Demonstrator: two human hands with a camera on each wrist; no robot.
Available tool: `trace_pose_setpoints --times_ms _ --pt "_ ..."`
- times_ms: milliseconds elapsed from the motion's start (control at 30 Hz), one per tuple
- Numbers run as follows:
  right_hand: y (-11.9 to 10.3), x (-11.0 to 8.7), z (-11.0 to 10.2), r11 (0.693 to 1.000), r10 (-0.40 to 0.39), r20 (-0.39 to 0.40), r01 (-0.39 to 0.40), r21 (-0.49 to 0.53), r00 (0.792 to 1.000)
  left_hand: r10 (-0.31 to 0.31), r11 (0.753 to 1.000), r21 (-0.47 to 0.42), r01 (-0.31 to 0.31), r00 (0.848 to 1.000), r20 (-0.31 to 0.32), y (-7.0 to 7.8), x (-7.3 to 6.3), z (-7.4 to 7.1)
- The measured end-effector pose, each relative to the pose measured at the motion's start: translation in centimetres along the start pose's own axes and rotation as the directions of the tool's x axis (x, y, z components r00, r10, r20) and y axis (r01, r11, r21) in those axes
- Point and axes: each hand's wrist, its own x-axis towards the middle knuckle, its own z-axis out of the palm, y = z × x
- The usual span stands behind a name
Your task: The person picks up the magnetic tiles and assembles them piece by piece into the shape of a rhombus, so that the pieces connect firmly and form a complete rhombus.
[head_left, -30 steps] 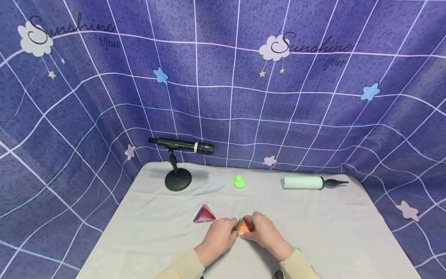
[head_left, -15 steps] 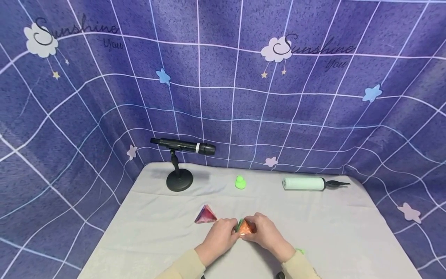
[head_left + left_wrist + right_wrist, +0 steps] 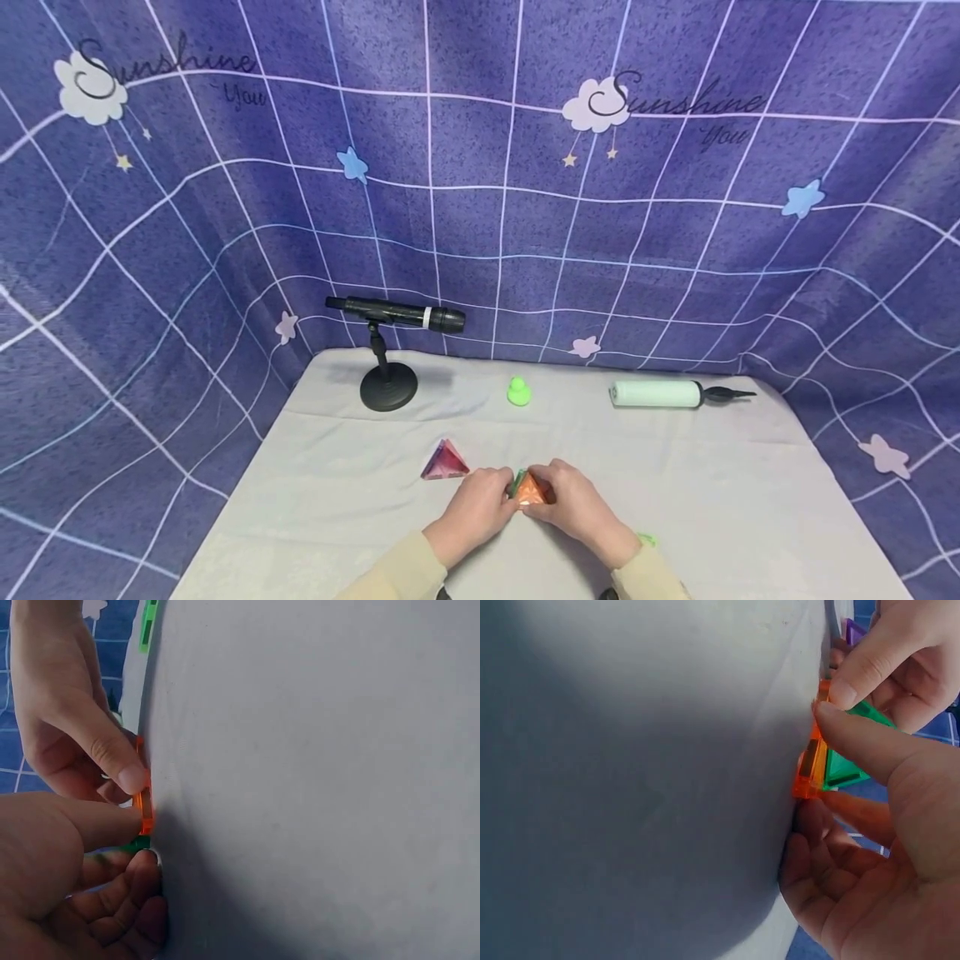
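Observation:
In the head view, an orange see-through triangular tile stands leaning against a green triangular tile, low over the white cloth. My left hand holds the pair at the left corner, its thumb on the orange edge in the right wrist view. My right hand grips the right side, its thumb pressing the orange tile's lower rim and fingers bent around behind. In the right wrist view the green tile shows behind the orange one. Fingers hide parts of both tiles. Left of the hands sits a pink and purple tile pyramid.
A black microphone on a round stand is at the back left. A green toy duck sits at the back middle, a pale green hand pump at the back right. A bright green piece lies beside the right forearm.
The whole head view has shifted slightly. Both hands keep their hold on the orange and green tiles, and the orange face tilts a little more into view.

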Motion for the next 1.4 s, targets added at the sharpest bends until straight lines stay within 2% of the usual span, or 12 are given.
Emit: trace_pose_setpoints --times_ms 233,333,500,800,1100,1400 --pt "0.9 -0.9 -1.1 1.000 0.009 0.014 -0.009 -0.003 1.000 0.000 1.000 0.017 0.000 1.000 -0.015 0.0 0.0 0.3" --pt "1.4 -1.6 -1.8 0.999 0.037 0.026 -0.036 -0.014 0.999 -0.015 1.000 0.003 0.015 1.000 -0.004 0.0 -0.1 0.3" --pt "2.4 -3.1 -3.1 0.999 0.037 0.022 -0.036 -0.030 0.999 -0.035 0.999 -0.021 0.036 0.999 0.017 0.0 0.0 0.0" --pt "4.2 -5.8 -4.8 1.000 0.006 0.013 -0.006 -0.011 1.000 -0.012 1.000 -0.012 0.012 1.000 -0.009 0.2 -0.1 -0.1" --pt "5.6 -8.5 -6.1 0.999 0.023 0.050 -0.024 0.022 0.998 -0.010 1.000 -0.009 0.010 1.000 -0.008 0.3 -0.1 -0.3" --pt "7.2 -10.8 -7.5 0.998 -0.059 0.074 0.060 -0.004 0.996 0.006 1.000 -0.012 -0.006 1.000 -0.021 0.3 -0.1 -0.4"
